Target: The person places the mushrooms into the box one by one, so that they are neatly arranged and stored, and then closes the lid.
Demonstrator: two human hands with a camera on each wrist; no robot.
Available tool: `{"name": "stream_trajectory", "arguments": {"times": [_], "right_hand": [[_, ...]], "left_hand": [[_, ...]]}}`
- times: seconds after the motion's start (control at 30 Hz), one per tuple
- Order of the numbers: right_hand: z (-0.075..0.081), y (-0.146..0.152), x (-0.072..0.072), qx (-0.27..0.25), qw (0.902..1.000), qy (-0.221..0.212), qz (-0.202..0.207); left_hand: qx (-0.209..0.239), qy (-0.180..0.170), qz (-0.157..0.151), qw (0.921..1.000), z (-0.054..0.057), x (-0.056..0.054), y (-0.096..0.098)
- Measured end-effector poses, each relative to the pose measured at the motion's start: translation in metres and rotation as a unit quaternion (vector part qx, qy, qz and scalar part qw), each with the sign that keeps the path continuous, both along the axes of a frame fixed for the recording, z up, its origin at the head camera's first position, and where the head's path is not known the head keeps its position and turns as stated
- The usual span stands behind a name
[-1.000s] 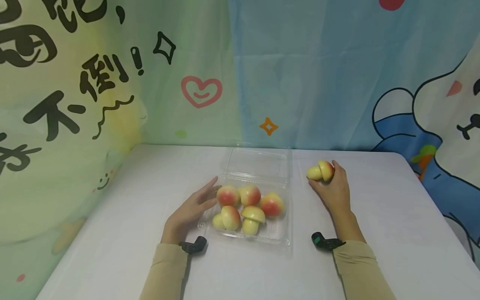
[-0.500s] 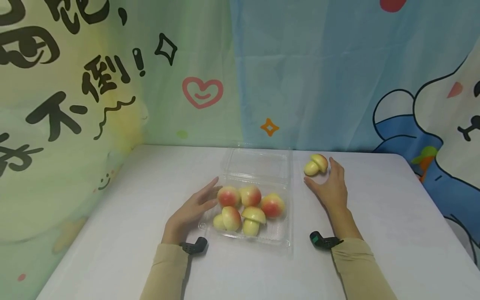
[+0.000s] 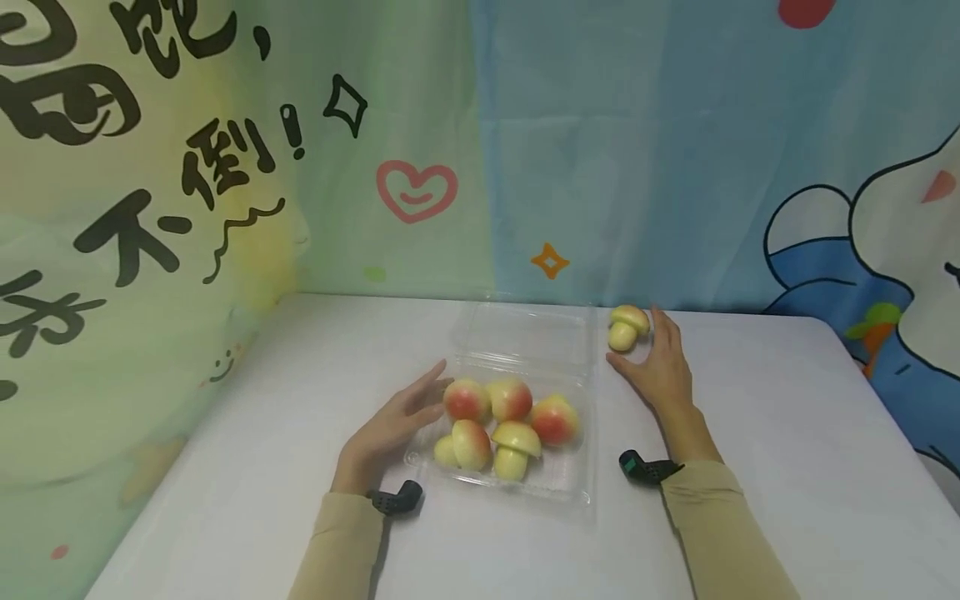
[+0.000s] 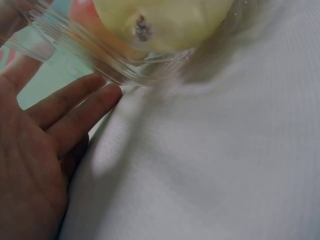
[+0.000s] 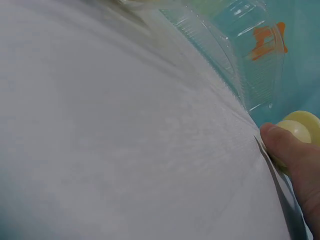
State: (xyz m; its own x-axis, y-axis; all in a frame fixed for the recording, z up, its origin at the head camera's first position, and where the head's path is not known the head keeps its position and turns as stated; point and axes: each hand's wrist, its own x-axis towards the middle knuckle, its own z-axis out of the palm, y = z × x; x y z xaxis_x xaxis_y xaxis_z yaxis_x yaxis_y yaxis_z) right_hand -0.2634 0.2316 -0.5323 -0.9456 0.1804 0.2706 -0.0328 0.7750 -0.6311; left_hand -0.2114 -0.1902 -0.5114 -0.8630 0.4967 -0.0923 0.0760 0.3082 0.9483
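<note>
A clear plastic clamshell box (image 3: 555, 483) lies with its lid (image 3: 525, 329) folded back. Inside it are several yellow toy mushrooms (image 3: 512, 450), some with red-blushed caps. My left hand (image 3: 393, 425) is at the box's left side, fingers extended; in the left wrist view the fingertips (image 4: 112, 95) meet the plastic wall. Right of the lid, a single toy mushroom (image 3: 628, 327) sits on the table. Around its near right side is my right hand (image 3: 660, 367), thumb and fingers spread with a small gap. The right wrist view has the thumb (image 5: 282, 142) partly hiding this mushroom.
A white cloth covers the table (image 3: 480, 550). Behind it hangs a printed curtain (image 3: 637, 150), close to the table's back edge and the box lid. Dark wrist devices (image 3: 397, 498) sit at both cuffs.
My right hand has let go of the single mushroom, now standing farther back and left, its cap turned up. The left hand stays at the box. The head view has shifted slightly.
</note>
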Motion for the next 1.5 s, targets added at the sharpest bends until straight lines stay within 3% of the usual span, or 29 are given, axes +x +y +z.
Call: {"name": "stream_trajectory", "arguments": {"times": [0.37, 0.67, 0.97, 1.13, 1.33, 1.5], "right_hand": [[-0.001, 0.005, -0.009, -0.004, 0.9986, 0.011, 0.051], [0.001, 0.002, -0.008, -0.031, 0.9988, -0.002, 0.038], [0.001, 0.001, -0.007, -0.037, 0.9979, 0.002, 0.054], [-0.002, -0.001, -0.006, -0.030, 0.9977, 0.004, 0.061], [0.003, -0.007, -0.001, -0.036, 0.9977, 0.003, 0.058], [0.012, -0.009, 0.009, -0.039, 0.9975, 0.026, 0.052]], "left_hand": [[0.008, -0.027, -0.001, 0.9996, 0.003, 0.007, 0.005], [-0.001, 0.006, -0.004, 1.0000, 0.005, 0.009, 0.003], [-0.001, -0.013, 0.013, 0.9998, 0.008, 0.012, 0.004], [0.001, -0.003, 0.007, 1.0000, 0.014, 0.013, 0.004], [0.006, -0.010, 0.012, 0.9999, 0.008, 0.010, 0.001], [0.018, -0.016, 0.009, 0.9997, 0.007, 0.005, 0.002]]}}
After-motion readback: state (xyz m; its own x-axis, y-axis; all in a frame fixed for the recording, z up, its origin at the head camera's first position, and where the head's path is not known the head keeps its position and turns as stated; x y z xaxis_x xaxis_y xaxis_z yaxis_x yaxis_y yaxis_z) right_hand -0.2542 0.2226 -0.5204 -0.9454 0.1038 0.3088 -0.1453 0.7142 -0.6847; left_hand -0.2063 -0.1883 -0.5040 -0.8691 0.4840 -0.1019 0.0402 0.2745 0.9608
